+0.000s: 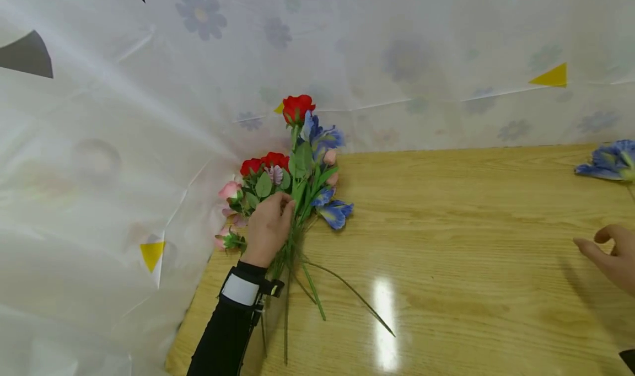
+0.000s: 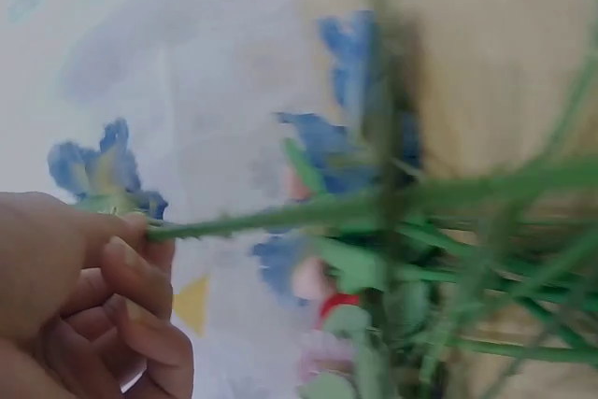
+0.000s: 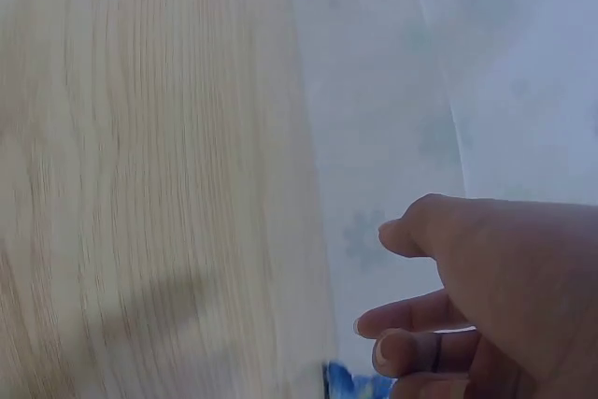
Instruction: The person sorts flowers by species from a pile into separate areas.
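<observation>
My left hand (image 1: 270, 227) is over a bunch of artificial flowers at the table's left side. In the left wrist view its thumb and forefinger pinch a green flower stem (image 2: 224, 226), with a blue iris bloom (image 2: 107, 170) just beyond the fingers. About that hand lie red roses (image 1: 297, 108), pink roses (image 1: 230, 191), and blue irises (image 1: 334, 213), their long stems (image 1: 286, 321) crossing towards the table's front. At the right edge my right hand (image 1: 607, 254) hovers with loosely bent fingers, holding nothing. Another blue iris (image 1: 607, 161) lies beyond it, partly cut off by the frame.
A wooden table (image 1: 446, 227) fills the middle. Behind it and along its left side hangs a pale, flower-printed plastic sheet (image 1: 421, 62), which the flower heads overlap in the head view. One thin stem (image 1: 357, 293) sticks out to the right of the bunch.
</observation>
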Action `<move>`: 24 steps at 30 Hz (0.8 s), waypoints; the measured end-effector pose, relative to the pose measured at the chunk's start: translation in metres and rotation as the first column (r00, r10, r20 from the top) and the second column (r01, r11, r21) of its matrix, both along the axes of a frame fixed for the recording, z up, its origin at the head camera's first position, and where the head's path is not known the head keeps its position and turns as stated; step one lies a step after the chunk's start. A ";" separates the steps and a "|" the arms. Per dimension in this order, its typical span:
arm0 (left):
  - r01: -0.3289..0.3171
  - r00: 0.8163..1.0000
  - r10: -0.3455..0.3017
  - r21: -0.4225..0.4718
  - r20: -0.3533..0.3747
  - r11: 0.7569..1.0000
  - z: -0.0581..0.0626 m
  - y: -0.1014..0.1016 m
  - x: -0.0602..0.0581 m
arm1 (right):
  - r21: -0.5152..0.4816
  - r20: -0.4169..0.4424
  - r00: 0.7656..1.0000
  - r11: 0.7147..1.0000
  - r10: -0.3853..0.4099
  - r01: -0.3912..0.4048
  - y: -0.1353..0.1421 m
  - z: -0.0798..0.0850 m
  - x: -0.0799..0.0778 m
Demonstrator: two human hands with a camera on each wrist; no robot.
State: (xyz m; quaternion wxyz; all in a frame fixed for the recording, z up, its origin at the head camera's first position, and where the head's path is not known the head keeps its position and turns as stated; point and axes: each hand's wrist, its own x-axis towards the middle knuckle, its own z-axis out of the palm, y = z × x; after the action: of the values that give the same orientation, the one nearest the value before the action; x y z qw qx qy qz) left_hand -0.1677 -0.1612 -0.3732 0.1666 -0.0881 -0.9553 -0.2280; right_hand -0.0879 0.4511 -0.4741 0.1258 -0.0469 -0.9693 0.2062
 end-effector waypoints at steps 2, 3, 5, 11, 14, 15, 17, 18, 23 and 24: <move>0.014 1.000 -0.015 0.082 0.014 0.997 0.009 0.003 -0.001 | 0.031 0.037 0.999 0.999 0.031 -0.032 -0.017 0.007 0.003; 0.024 0.999 -0.028 0.126 0.023 0.992 0.013 0.005 -0.002 | 0.058 0.060 0.997 0.997 0.040 -0.043 -0.031 0.018 0.006; 0.063 0.997 -0.071 0.213 0.028 0.975 0.020 0.011 -0.003 | 0.111 0.094 0.993 0.991 0.066 -0.076 -0.056 0.039 0.010; 0.158 0.981 -0.188 0.380 0.041 0.911 0.032 0.027 -0.005 | 0.155 0.212 0.963 0.967 0.168 -0.203 -0.098 0.069 0.012; 0.126 0.983 -0.167 0.379 0.077 0.917 0.031 0.028 -0.005 | 0.129 0.285 0.939 0.963 0.191 -0.235 -0.101 0.066 0.010; 0.108 0.983 -0.155 0.377 0.098 0.920 0.029 0.027 -0.006 | 0.120 0.303 0.933 0.964 0.192 -0.237 -0.100 0.064 0.011; 0.071 0.981 -0.133 0.370 0.144 0.926 0.025 0.025 -0.005 | 0.112 0.322 0.927 0.965 0.191 -0.238 -0.098 0.061 0.012; 0.057 0.979 -0.124 0.365 0.162 0.929 0.023 0.023 -0.005 | 0.110 0.328 0.926 0.966 0.188 -0.235 -0.097 0.059 0.012; 0.054 0.976 -0.127 0.372 0.176 0.927 0.015 0.018 -0.005 | 0.088 0.343 0.918 0.966 0.200 -0.243 -0.096 0.055 0.014; 0.059 0.977 -0.131 0.374 0.170 0.926 0.014 0.018 -0.006 | 0.074 0.354 0.912 0.966 0.206 -0.247 -0.097 0.055 0.013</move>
State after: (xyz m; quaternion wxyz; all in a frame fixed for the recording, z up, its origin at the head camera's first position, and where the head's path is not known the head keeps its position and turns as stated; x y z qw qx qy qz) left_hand -0.1735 -0.1430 -0.3590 0.0762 -0.0794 -0.9020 -0.4175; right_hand -0.0745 0.3545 -0.4189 -0.0677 0.0380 -0.9855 0.1509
